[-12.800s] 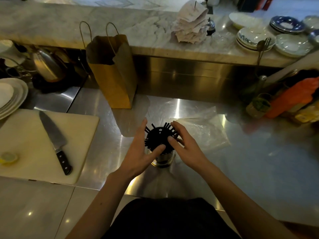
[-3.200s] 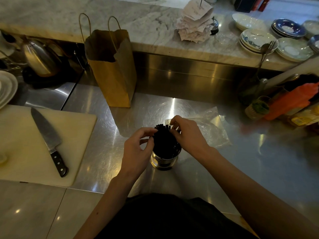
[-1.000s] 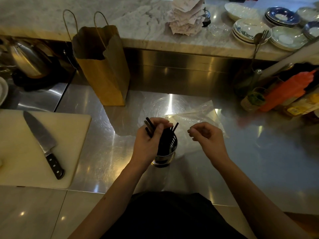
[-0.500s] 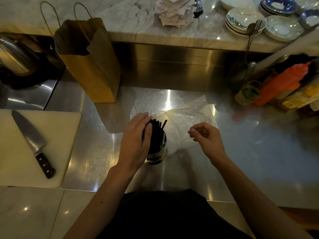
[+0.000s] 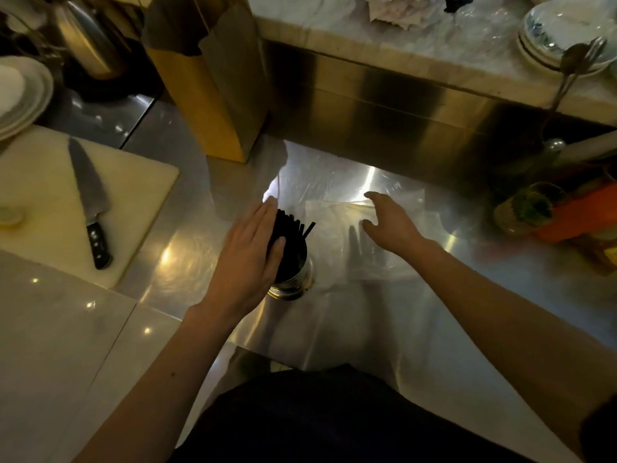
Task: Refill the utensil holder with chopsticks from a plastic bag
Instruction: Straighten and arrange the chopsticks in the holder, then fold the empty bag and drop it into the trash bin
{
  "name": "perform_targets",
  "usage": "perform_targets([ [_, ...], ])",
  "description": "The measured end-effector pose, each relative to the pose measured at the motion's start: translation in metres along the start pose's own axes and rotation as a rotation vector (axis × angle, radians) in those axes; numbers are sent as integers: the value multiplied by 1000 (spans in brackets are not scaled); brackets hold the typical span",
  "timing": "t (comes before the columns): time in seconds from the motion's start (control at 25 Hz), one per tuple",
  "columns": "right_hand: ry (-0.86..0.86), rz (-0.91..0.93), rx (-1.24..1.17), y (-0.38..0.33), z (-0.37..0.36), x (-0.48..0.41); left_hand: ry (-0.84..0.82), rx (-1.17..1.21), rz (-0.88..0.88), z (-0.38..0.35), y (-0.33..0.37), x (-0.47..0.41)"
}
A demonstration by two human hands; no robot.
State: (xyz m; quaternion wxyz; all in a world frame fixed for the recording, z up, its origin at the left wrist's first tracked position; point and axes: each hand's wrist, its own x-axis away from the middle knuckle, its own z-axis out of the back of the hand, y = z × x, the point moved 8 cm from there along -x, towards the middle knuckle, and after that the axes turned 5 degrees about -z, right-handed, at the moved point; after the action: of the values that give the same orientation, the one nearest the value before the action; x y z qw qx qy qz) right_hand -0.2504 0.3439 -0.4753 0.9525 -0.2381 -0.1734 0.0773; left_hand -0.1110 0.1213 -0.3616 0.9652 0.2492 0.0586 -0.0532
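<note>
Chopsticks (image 5: pixel 288 225) at holder (image 5: pixel 293 282) rim meet flat left hand (image 5: pixel 245 259); right hand (image 5: pixel 389 222) spread over bag (image 5: pixel 334 210).

Left hand (image 5: pixel 243 259) and right hand (image 5: pixel 392 225) are bare, forearms too. Plain dark top or apron (image 5: pixel 300 422) down below, plus maybe a dark short sleeve (image 5: pixel 601 429) on the right.

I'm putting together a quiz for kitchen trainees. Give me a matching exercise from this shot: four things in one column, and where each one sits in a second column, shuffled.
1 knife
2 chopsticks
3 paper bag
4 plastic bag

A in the metal holder
B flat on the steel counter
C on the cutting board
D standing upright at the counter's back

Pairs: 1-C, 2-A, 3-D, 4-B
</note>
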Motion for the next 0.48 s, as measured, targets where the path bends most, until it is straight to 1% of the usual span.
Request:
perform_targets([
  [0.08, -118, 87, 229, 3, -19, -23, 6, -59, 9, 2, 3, 3],
  [0.16, -218, 122, 385, 9, -33, -35, 47, -98, 17, 10, 7, 6],
  [0.2, -228, 125, 440, 14, -36, -37, 81, -90, 21, 15, 10, 8],
  [0.28, -151, 110, 525, 18, -33, -37, 190, -33, 15, 30, 18, 18],
  [0.36, -114, 43, 505, 25, -29, -31, 285, 46, 18, 38, 29, 31],
  [0.48, -173, -67, 287, 37, -32, -17, 351, 186, -1, 38, 48, 47],
])
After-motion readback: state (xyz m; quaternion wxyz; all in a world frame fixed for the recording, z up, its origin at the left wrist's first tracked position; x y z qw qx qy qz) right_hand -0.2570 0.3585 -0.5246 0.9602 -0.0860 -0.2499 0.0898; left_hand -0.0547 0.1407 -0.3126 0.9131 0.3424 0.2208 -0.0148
